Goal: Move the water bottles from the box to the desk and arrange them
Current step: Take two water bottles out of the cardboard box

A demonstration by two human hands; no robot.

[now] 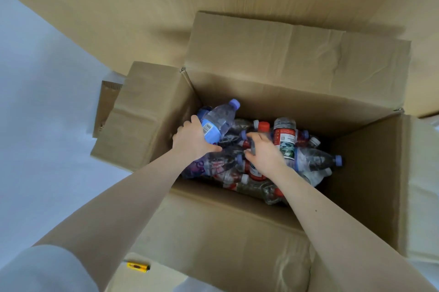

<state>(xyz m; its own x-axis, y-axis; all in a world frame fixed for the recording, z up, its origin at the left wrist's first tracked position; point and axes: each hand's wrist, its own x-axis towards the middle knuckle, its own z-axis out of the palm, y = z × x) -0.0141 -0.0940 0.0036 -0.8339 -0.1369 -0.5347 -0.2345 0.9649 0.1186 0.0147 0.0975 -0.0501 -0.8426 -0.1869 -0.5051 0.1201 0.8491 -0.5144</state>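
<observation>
- Water bottles (311, 161) lie in a loose pile on the bottom of the open cardboard box (368, 172). Most are clear plastic; some have red labels and red caps, others lilac-blue or white caps.
- Left hand (192, 139) grips one clear bottle with a blue label (219, 120). Its fingers are wrapped round the lower part, near the barcode. This bottle is raised above the pile at the far left corner of the box, with its cap pointing to the far wall.
- Right hand (263, 152) is low in the middle of the pile, fingers bent and thumb apart over a red-labelled bottle. I cannot tell if it really holds it.
- A tall red-labelled bottle (285, 134) sticks up near the far wall, just beside the right hand.
- The flaps are folded outward: left flap (147, 113), far flap (297, 54), near flap (225, 232). Both forearms pass over the near edge into the wide opening.
- The box stands on a white surface (47, 101), with a large cardboard sheet (142, 6) behind it.
- A small yellow tool (137, 266) lies on the white surface near the left end of the near flap.
</observation>
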